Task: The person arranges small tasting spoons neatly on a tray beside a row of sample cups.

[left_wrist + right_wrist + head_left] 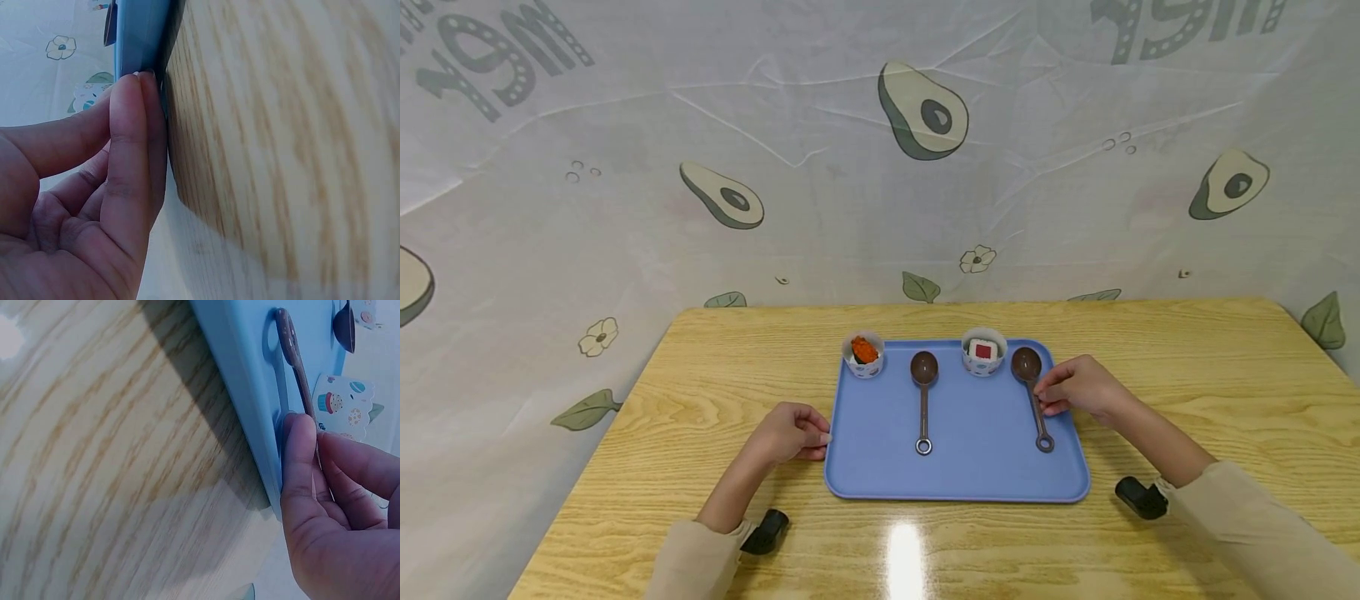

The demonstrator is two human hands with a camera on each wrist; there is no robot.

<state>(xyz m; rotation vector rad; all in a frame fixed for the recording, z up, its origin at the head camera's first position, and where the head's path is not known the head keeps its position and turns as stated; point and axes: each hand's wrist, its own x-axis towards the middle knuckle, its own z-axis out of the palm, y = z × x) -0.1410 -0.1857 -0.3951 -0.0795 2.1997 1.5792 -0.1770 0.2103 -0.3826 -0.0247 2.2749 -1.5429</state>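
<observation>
A blue tray point(992, 450) lies on the wooden table. My left hand point(792, 432) is at its left edge, with thumb and fingertips pinching the rim; the left wrist view shows these fingertips point(130, 94) close against the blue side. Over the tray's right side, my right hand point(1078, 387) pinches the handle of a brown spoon point(1026, 364), whose bowl points to the back. In the right wrist view the spoon's handle point(296, 359) rises out of the fingers above the tray surface. A second brown spoon point(924, 369) lies near the tray's middle, ring end toward me.
Two patterned paper cups stand along the tray's back edge: the left cup point(865, 367) holds an orange-topped piece, the right cup point(982, 367) a white piece with a red centre. Behind the table point(737, 358) hangs a pale cloth point(820, 200) printed with avocados.
</observation>
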